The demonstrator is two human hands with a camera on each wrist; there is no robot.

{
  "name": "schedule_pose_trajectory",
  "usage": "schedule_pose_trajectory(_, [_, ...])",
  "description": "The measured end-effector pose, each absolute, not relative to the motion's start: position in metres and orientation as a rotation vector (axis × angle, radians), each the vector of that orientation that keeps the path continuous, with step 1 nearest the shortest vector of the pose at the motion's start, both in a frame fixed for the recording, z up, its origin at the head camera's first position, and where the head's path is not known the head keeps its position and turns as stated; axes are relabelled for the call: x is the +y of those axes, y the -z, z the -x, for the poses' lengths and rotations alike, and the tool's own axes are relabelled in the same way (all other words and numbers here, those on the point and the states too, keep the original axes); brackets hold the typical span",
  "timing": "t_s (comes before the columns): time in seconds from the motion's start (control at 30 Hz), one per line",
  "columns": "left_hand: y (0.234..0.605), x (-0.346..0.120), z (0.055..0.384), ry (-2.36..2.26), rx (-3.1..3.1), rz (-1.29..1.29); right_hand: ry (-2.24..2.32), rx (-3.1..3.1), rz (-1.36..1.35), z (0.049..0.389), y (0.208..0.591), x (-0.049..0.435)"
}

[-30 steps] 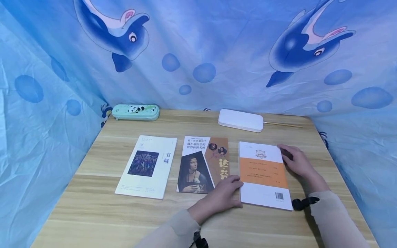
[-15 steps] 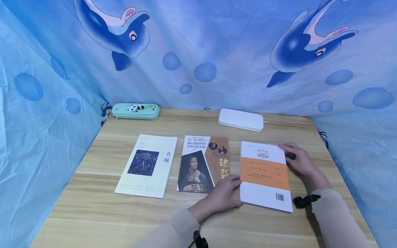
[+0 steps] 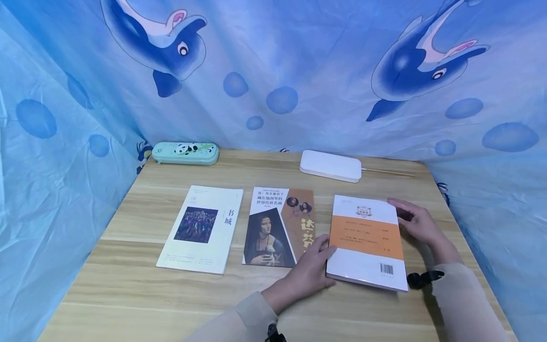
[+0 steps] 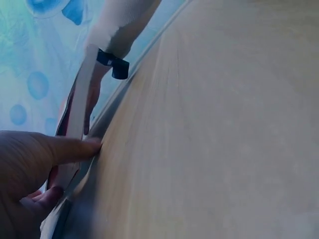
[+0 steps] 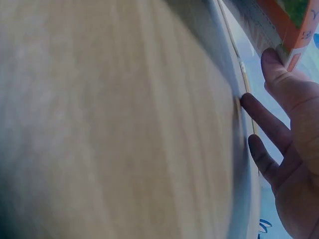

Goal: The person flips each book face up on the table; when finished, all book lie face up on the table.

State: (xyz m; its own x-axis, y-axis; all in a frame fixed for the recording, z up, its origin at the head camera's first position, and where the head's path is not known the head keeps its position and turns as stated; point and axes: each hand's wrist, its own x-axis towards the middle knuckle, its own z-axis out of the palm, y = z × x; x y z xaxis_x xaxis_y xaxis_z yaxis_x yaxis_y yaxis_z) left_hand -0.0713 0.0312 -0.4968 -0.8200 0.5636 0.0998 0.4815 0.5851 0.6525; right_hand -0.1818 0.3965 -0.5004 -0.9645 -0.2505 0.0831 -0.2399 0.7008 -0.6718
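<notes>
A paperback book, white with an orange band and a barcode, sits at the right, tilted slightly off the table along its near edge. My left hand grips its lower left edge; in the left wrist view, the fingers lie around the book's edge. My right hand holds the upper right side. In the right wrist view, one digit touches the spine-side corner of the book, and two other fingers extend apart from it. Parts of both hands' grips are hidden.
Left of the held book lies a painting-cover book, close to my left hand. Further left is a pale book. A panda pencil case, a white case and a thin wooden stick lie along the table's back, before a dolphin curtain.
The orange-banded book has shifted slightly right, and its near edge has come up off the table. Both hands have moved a little with it. The other things stay put.
</notes>
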Motion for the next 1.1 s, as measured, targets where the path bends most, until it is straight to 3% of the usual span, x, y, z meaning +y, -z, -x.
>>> schedule_pose_trajectory(0.23, [0.497, 0.026, 0.071, -1.093, 2.886, -1.093, 1.179, 2.882, 0.309, 0.177, 0.486, 0.393])
schedule_pose_trajectory(0.57, [0.493, 0.013, 0.077, -1.526, 2.888, -1.201, 1.26, 3.076, 0.497, 0.178, 0.47, 0.387])
schedule_pose_trajectory(0.77, [0.488, 0.005, 0.081, -1.662, 2.916, -1.322, 1.392, 3.171, 0.474, 0.177, 0.456, 0.378])
schedule_pose_trajectory(1.1, [0.477, -0.006, 0.083, -1.729, 2.858, -1.28, 1.513, 3.233, 0.458, 0.18, 0.435, 0.365])
